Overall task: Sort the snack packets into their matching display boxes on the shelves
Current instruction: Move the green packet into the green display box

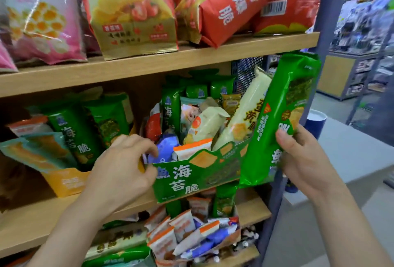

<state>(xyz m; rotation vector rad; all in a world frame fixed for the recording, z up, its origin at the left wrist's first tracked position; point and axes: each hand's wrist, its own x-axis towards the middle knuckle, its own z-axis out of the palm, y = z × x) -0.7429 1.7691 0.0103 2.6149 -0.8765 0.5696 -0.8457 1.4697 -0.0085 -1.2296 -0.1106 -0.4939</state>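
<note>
Sorting step in hand: a green seaweed packet [277,117] is up in the right hand [302,156], fingers wrapped round its lower half and thumb on the front. It is tilted, just beside the right end of the green display box [198,173] on the middle shelf [32,224].

The left hand [121,164] is at the box's left front corner, fingers curled over the rim and thumb against the front panel. It looks like a steadying grip. The fingertips sit just beside a blue packet [164,149]; I can't tell if they touch it.

The print matches the box (same green, same white characters), so this packet probably goes in here. The box is crowded with strays, though: the blue one, an orange-and-white packet [191,148] and a long cream packet [241,113] leaning at the right.

Next move, as a judgement: either clear a stray first or slide the green packet upright into the back row with the other green ones. There is little free room at the front, and a hard push could tip the box off the shelf edge.

The packet is long, slim, glossy film with a crimped top end and a biscuit picture low on the front. It will likely be slippery and crushable.
</note>
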